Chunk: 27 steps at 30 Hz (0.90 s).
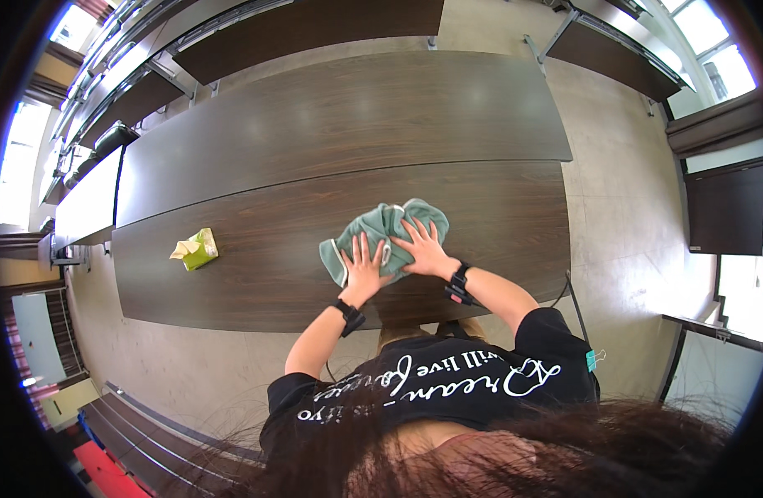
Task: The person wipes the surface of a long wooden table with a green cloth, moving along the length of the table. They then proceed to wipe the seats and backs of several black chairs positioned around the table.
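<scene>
A bunched green cloth (372, 227) with a pale edge lies on the dark wood-grain table (263, 261), near the middle of its closer half. My left hand (363, 269) rests on the cloth's left part, fingers apart, palm down. On its right part my right hand (424, 250) lies flat in the same way, fingers spread. The two hands are close together, with folds of cloth between them. Each wrist wears a black strap with a small device. What lies under the palms is hidden.
A green tissue pack (201, 252) with a tissue sticking out sits on the table to the left. A second table (344, 112) adjoins the far edge. More tables stand beyond, and a dark cable hangs near the right table corner.
</scene>
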### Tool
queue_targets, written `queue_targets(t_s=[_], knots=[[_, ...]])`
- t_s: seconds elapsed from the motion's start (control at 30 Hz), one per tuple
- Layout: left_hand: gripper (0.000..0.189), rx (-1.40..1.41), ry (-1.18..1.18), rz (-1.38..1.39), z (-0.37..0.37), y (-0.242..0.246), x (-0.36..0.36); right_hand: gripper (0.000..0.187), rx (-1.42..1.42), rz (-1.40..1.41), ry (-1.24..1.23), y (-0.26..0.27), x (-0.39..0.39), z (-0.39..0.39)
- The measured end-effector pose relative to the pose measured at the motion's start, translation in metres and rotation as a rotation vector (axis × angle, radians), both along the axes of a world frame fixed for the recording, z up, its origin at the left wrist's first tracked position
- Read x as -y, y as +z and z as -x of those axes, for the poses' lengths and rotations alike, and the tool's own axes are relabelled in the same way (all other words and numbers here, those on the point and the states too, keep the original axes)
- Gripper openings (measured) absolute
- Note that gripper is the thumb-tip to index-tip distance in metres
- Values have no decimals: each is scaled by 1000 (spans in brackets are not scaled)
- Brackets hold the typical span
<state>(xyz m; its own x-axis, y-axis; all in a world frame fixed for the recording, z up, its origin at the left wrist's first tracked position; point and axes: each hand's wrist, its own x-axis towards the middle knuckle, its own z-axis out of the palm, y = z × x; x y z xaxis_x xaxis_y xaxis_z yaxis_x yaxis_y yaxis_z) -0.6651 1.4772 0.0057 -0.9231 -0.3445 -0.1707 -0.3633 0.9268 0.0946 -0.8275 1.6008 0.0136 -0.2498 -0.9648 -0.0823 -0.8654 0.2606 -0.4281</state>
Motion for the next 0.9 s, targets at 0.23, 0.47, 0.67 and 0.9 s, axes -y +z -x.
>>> queue_targets(t_s=[0.23,0.47,0.67,0.9], knots=[[96,-24,122,101,99,-4,3,83,-22,48,-97,-3,16,88],[93,-107,-35,-6,255,-6,-89,83,-69,-46,-335,-1,-107,215],[97,-32,-357,-39,291,-6,-232,85,-42,-147,-490,-10,-281,215],[90,-131,-275,-202,220,-10,-284,83,25,-125,-264,-9,-329,190]])
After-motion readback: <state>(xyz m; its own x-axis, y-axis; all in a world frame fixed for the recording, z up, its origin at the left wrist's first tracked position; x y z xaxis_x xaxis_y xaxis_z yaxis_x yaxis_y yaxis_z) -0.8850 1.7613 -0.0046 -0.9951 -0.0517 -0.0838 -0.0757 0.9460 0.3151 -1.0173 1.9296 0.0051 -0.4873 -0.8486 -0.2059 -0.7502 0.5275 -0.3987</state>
